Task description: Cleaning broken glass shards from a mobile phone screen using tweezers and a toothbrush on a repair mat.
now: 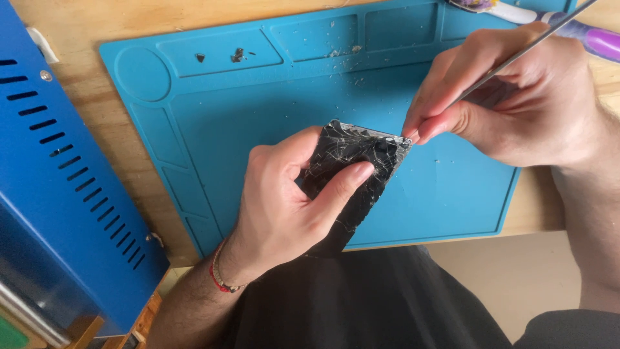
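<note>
Phone: a flat black rectangular phone with a shattered glass face (pixel 352 174) is held up above the near edge of the mat, tilted so 1 corner points up and to the right; white cracks run across the whole face.
Left hand: the left hand (pixel 290 200) is clenched around the phone from its left side, thumb pressed flat across the cracked glass, the other fingers curled behind it (their tips are hidden). The wrist bends up from the lower left, and a thin red cord bracelet (pixel 218 276) sits on it.
Right hand: the right hand (pixel 510 103) comes in from the right, knuckles up, fingers bunched in a pinch right at the phone's upper right corner.
Tool: a thin straight metal rod (pixel 516 57) is gripped in that pinch and passes up and to the right over the hand; its tip meets the phone's corner, though the exact point of contact is covered by the fingertips.
Mat: a blue silicone work mat with moulded shallow compartments (pixel 258 103) lies beneath both hands; small dark and pale fragments sit in its top compartments.
Table: a pale wooden tabletop (pixel 90 26) carries the mat.
Far corner: a purple and white handled tool (pixel 581 35) lies at the mat's upper right edge, well apart from the phone.
Left side: a blue metal box with slotted vents (pixel 58 194) stands beside the mat.
</note>
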